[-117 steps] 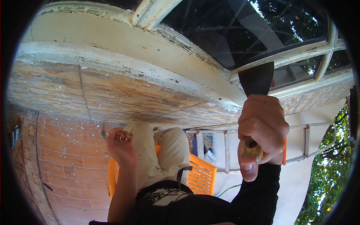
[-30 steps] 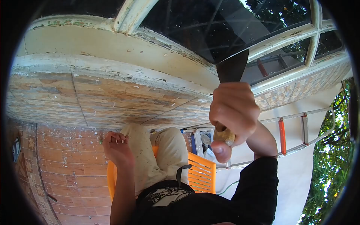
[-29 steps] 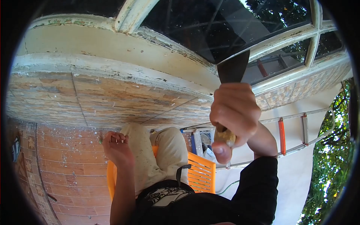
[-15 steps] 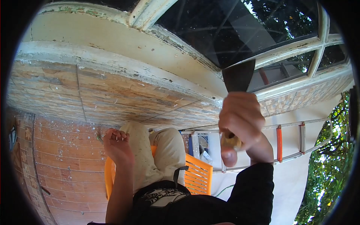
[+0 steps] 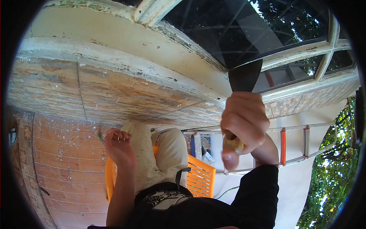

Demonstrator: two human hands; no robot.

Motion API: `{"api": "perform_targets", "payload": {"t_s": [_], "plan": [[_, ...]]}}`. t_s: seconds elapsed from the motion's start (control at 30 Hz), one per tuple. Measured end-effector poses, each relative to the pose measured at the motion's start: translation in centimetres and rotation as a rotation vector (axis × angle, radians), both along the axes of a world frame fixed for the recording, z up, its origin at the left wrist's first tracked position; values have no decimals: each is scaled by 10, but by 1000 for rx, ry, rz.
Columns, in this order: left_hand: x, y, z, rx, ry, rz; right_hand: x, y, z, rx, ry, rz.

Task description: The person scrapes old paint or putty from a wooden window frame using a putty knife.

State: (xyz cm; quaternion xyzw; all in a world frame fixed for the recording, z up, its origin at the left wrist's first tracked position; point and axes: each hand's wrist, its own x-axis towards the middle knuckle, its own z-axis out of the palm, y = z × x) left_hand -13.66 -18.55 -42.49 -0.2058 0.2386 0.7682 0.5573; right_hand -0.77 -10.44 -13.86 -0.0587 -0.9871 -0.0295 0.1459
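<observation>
My right hand (image 5: 246,120) is closed round the wooden handle (image 5: 233,144) of a scraper, thumb along its butt end. The scraper's wide dark blade (image 5: 246,76) points away from me, its edge at the lower corner of the large glass pane (image 5: 244,34), against the white window frame (image 5: 289,57). Paint on the frame is chipped and worn. My left hand (image 5: 119,143) hangs beside my left knee, palm turned up and fingers loosely curled in, with nothing showing in them.
I sit on an orange plastic chair (image 5: 200,177). Below the window sill (image 5: 114,61) runs a stone-patterned wall (image 5: 126,91). White flakes lie on the tiled floor (image 5: 68,152). A ladder (image 5: 283,147) with orange and grey rungs lies to the right, near green foliage (image 5: 328,183).
The view has shifted slightly. The scraper stays at the same corner of the pane, and my right hand has barely moved. My left hand rests as before.
</observation>
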Motion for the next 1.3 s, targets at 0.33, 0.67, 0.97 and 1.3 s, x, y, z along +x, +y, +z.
{"api": "perform_targets", "payload": {"t_s": [0.33,0.67,0.97,1.3], "plan": [[0,0,1,10,21,3,0,-8,4,-15,20,25],[0,0,1,-10,0,14,5,-17,2,-13,24,44],[1,-1,0,-13,32,22,6,-9,12,-18,-5,73],[0,0,-2,-2,6,22,16,-13,11,-19,1,36]]}}
